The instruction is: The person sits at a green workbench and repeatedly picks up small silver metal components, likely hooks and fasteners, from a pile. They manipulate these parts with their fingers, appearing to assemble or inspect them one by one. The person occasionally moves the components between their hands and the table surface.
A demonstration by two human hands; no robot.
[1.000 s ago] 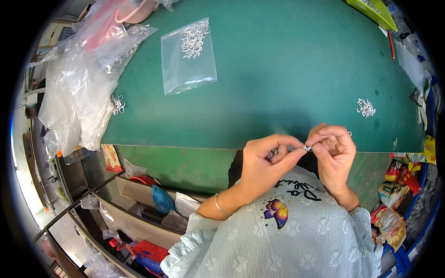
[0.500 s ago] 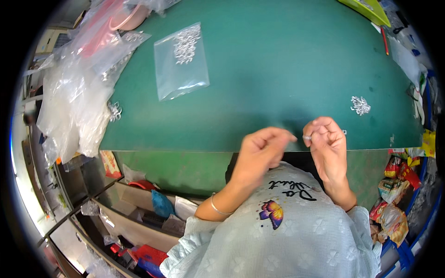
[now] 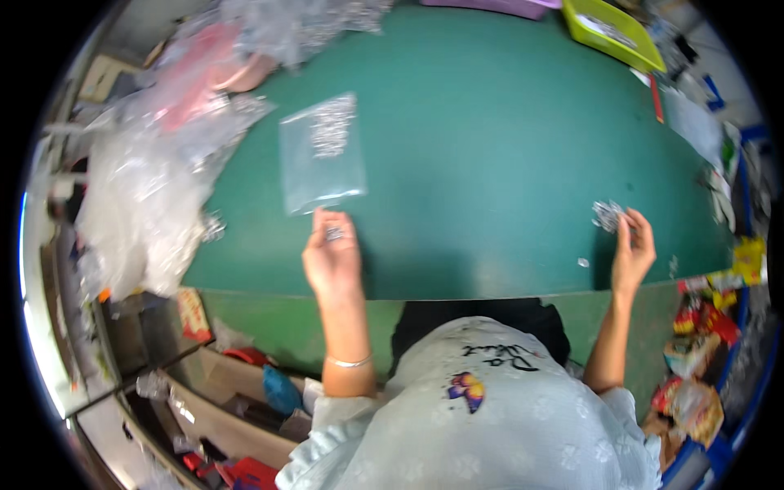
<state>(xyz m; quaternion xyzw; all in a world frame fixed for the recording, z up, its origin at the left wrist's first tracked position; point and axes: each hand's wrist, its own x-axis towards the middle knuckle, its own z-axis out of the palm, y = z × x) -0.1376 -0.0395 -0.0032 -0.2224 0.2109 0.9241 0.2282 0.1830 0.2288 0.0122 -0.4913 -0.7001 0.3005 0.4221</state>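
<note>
My left hand (image 3: pixel 333 253) is palm up near the table's front edge, its fingers curled around a few small silvery metal pieces (image 3: pixel 334 233). Just beyond its fingertips lies a clear plastic bag (image 3: pixel 314 175), with a heap of similar metal pieces (image 3: pixel 331 131) at its far end. On the right, the fingertips of my right hand (image 3: pixel 635 253) are drawn together at the edge of a small pile of metal pieces (image 3: pixel 605 215). Whatever sits between those fingertips is too small and blurred to make out. One loose piece (image 3: pixel 583 263) rests nearer to me, left of that hand.
Crumpled clear plastic bags (image 3: pixel 135 196) cover the left end of the green table (image 3: pixel 482 163). A few metal pieces (image 3: pixel 213 227) lie beside them. At the far right stand a yellow-green tray (image 3: pixel 612 41) and a purple tray (image 3: pixel 498 6). Open drawers (image 3: pixel 220 408) are below left.
My hands were close together at the table's front edge. Now the left has moved left toward the plastic bag and turned palm up, and the right has reached right to the small pile.
</note>
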